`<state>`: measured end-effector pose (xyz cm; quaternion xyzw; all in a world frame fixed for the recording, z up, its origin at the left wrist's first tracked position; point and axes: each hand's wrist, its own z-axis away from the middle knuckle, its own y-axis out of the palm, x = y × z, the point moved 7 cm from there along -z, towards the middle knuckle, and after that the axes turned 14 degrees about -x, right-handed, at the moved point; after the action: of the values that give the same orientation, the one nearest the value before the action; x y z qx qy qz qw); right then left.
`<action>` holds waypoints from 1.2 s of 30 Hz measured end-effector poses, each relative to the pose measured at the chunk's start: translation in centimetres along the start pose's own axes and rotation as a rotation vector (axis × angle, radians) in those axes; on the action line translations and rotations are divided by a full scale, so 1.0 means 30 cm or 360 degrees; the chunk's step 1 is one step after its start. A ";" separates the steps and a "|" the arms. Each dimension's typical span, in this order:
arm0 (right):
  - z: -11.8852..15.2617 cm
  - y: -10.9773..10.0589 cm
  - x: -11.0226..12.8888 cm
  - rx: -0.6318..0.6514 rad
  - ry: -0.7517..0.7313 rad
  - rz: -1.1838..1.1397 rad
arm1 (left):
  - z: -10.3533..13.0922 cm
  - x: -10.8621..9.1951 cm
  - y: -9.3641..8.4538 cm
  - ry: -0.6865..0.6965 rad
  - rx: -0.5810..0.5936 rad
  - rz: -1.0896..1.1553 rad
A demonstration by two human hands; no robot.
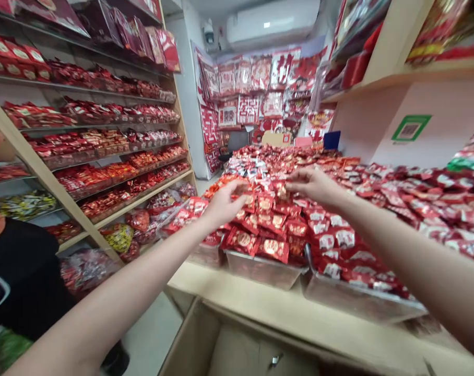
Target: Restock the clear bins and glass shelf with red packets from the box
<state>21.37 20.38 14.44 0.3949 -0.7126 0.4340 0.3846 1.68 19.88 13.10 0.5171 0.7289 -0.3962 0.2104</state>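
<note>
Red-and-gold wrapped candy packets [244, 240] are heaped in rows in a clear plastic bin [260, 266] in front of me. My left hand [227, 202] is over the left side of this heap, thumb and fingers apart and curved inward, with nothing visible between them. Across from it, my right hand [311, 185] reaches over the back right of the heap. Its fingers are stretched out, their tips close to a red packet [281, 190]. Whether they touch it I cannot tell, as the fingers are slightly blurred.
An open cardboard box [237, 344] lies below the table edge [245, 284]. To the right is another bin [362, 297] of red packets. Stocked shelves [139, 206] line the left side, where a person in dark clothing [25, 266] stands. More wrapped sweets cover the table behind.
</note>
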 end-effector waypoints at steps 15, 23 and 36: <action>0.049 0.000 0.030 0.0202 0.0228 -0.0541 | -0.104 -0.127 0.178 -0.0511 0.0056 0.0678; -0.055 -0.112 -0.099 -0.0151 0.0170 -0.0146 | -0.153 -0.130 0.299 0.0509 0.0537 -0.0624; -0.129 -0.240 -0.237 -0.0431 0.0053 0.0207 | -0.089 -0.062 0.615 0.0517 0.1230 -0.1120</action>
<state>31.41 23.33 11.62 0.2851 -0.7822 0.3644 0.4173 19.65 23.70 9.39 0.3362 0.6824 -0.5967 -0.2554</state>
